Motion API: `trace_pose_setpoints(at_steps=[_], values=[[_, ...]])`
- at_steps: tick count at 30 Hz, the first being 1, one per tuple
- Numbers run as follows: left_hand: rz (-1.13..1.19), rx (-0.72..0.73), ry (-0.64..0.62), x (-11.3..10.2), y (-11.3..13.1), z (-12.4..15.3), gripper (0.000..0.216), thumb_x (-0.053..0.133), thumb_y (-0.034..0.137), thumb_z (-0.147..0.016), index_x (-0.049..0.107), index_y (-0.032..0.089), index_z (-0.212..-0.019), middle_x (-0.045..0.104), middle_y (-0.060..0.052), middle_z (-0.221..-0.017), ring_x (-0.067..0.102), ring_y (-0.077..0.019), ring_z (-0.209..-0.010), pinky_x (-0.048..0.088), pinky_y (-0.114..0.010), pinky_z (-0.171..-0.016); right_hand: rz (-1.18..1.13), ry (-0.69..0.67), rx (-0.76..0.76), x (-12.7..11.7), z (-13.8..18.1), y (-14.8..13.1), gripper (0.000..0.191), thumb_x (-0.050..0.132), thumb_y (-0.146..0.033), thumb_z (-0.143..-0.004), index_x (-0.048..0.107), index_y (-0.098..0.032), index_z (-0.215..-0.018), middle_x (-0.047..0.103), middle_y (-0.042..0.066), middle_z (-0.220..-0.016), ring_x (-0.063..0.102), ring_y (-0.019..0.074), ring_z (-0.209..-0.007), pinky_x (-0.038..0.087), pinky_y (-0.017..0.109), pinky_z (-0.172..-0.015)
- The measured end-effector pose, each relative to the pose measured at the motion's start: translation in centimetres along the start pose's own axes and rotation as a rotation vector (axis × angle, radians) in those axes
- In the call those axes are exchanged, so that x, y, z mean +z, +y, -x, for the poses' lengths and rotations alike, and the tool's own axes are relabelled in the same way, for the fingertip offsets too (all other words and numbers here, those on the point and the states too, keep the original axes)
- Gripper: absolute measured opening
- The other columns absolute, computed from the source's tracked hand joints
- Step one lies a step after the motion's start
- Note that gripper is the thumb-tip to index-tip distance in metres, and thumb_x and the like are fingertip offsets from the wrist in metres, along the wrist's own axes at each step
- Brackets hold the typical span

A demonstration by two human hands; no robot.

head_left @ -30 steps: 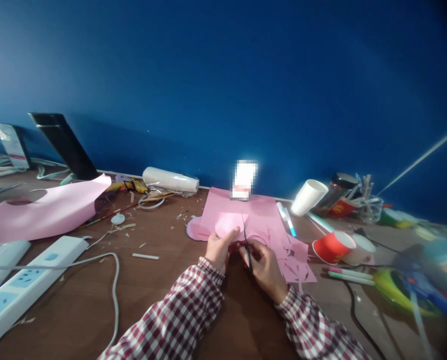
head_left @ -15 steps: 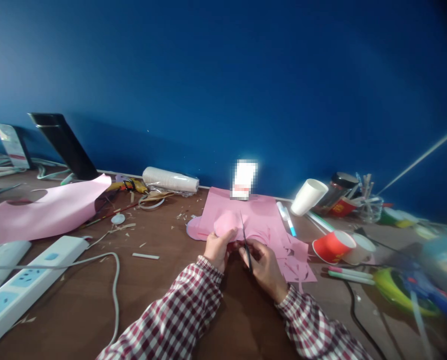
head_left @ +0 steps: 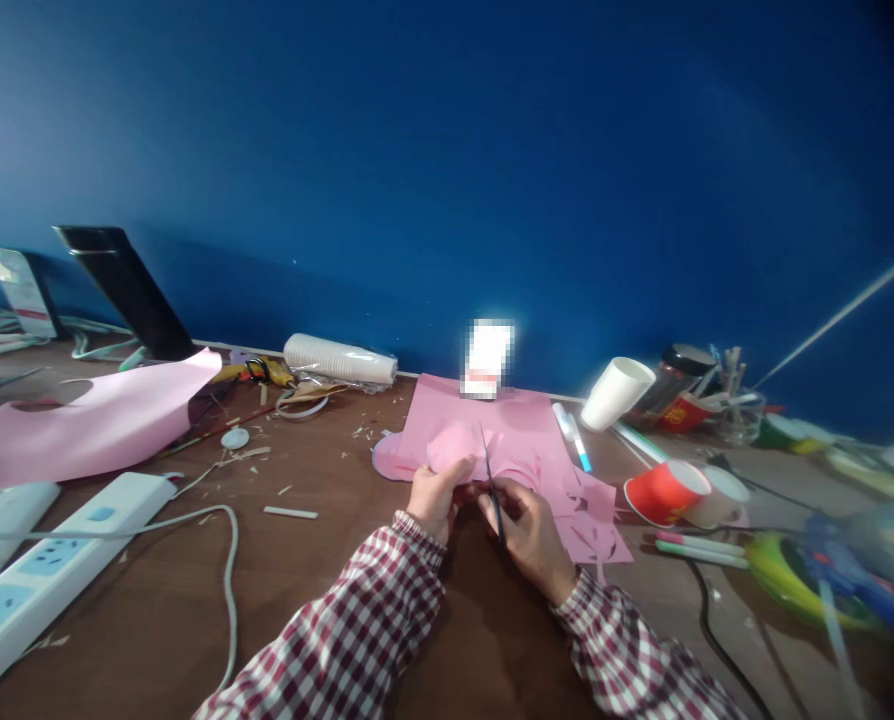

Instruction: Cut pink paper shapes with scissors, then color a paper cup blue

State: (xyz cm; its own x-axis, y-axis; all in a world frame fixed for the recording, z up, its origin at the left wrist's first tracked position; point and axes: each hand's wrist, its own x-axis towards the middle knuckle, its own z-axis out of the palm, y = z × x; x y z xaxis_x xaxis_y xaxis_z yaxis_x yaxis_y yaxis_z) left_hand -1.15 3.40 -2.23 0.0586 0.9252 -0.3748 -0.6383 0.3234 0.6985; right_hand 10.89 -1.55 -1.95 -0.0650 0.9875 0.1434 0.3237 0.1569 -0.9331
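Observation:
My left hand [head_left: 436,495] pinches a small rounded piece of pink paper [head_left: 453,447] just above the brown table. My right hand [head_left: 533,535] grips dark scissors [head_left: 490,480], with the blades pointing up and away into the paper's right edge. Both hands meet at the table's middle, over a larger pink sheet [head_left: 484,420] with cut holes and several pink scraps [head_left: 593,525] to its right. Checked red-and-white sleeves cover both forearms.
White power strips [head_left: 57,560] and a cable [head_left: 229,570] lie at the left, beside a big pink sheet [head_left: 87,420]. A sleeve of white cups [head_left: 338,360] rests by the wall. Red cup [head_left: 664,493], white cup [head_left: 618,393], markers [head_left: 698,550] and jars [head_left: 687,385] crowd the right.
The pink piece has turned slightly in my left hand and the scissor blades have shifted a little up and left along its edge. Everything else on the table stays put.

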Motion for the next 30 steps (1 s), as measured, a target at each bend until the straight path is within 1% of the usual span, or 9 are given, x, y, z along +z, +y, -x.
trace_pose_setpoints(at_steps=[6, 11, 16, 20, 24, 30], values=[[0.020, 0.013, 0.002, 0.00, 0.04, 0.06, 0.031, 0.080, 0.022, -0.050, 0.060, 0.009, -0.070, 0.060, -0.003, -0.056, 0.057, -0.0131, -0.045, 0.049, -0.025, -0.046, -0.006, 0.001, -0.005, 0.02, 0.04, -0.14, 0.027, 0.061, -0.037, -0.080, 0.065, -0.015, -0.095, 0.056, 0.001, -0.062, 0.050, 0.0148, -0.055, 0.042, 0.024, -0.049], [0.045, 0.007, -0.025, 0.16, 0.17, 0.26, 0.031, 0.080, 0.022, -0.051, 0.057, 0.011, -0.069, 0.057, 0.000, -0.053, 0.057, -0.0129, -0.044, 0.048, -0.024, -0.043, 0.014, 0.006, -0.020, -0.04, 0.09, -0.13, 0.025, 0.061, -0.035, -0.080, 0.065, -0.015, -0.096, 0.056, 0.001, -0.062, 0.051, 0.0148, -0.055, 0.042, 0.024, -0.050], [0.035, 0.019, 0.003, 0.18, 0.02, 0.18, 0.033, 0.081, 0.023, -0.051, 0.058, 0.011, -0.071, 0.058, 0.001, -0.055, 0.054, -0.0097, -0.041, 0.048, -0.021, -0.042, 0.001, 0.002, -0.023, 0.05, 0.20, -0.32, 0.022, 0.060, -0.032, -0.082, 0.064, -0.016, -0.096, 0.057, 0.001, -0.063, 0.051, 0.0142, -0.055, 0.041, 0.024, -0.050], [-0.002, 0.021, 0.005, 0.05, -0.21, 0.01, 0.033, 0.081, 0.024, -0.050, 0.058, 0.011, -0.069, 0.057, 0.000, -0.054, 0.056, -0.0117, -0.043, 0.047, -0.023, -0.041, -0.024, -0.003, -0.019, 0.22, 0.18, -0.13, 0.020, 0.058, -0.030, -0.083, 0.062, -0.016, -0.097, 0.058, 0.002, -0.066, 0.052, 0.0141, -0.058, 0.042, 0.024, -0.052], [-0.021, 0.016, -0.008, 0.03, -0.34, -0.14, 0.034, 0.081, 0.023, -0.051, 0.061, 0.008, -0.073, 0.061, -0.003, -0.058, 0.059, -0.0146, -0.047, 0.049, -0.025, -0.044, -0.029, 0.000, -0.014, 0.31, 0.08, 0.28, 0.019, 0.058, -0.030, -0.083, 0.061, -0.016, -0.095, 0.057, 0.001, -0.067, 0.051, 0.0136, -0.058, 0.041, 0.024, -0.052], [-0.010, 0.006, -0.016, 0.13, -0.11, -0.01, 0.033, 0.081, 0.022, -0.050, 0.062, 0.007, -0.072, 0.061, -0.004, -0.057, 0.058, -0.0132, -0.046, 0.047, -0.023, -0.043, -0.037, -0.003, -0.016, 0.23, 0.01, 0.14, 0.020, 0.060, -0.030, -0.082, 0.061, -0.016, -0.096, 0.057, 0.001, -0.067, 0.050, 0.0133, -0.057, 0.040, 0.023, -0.051]])
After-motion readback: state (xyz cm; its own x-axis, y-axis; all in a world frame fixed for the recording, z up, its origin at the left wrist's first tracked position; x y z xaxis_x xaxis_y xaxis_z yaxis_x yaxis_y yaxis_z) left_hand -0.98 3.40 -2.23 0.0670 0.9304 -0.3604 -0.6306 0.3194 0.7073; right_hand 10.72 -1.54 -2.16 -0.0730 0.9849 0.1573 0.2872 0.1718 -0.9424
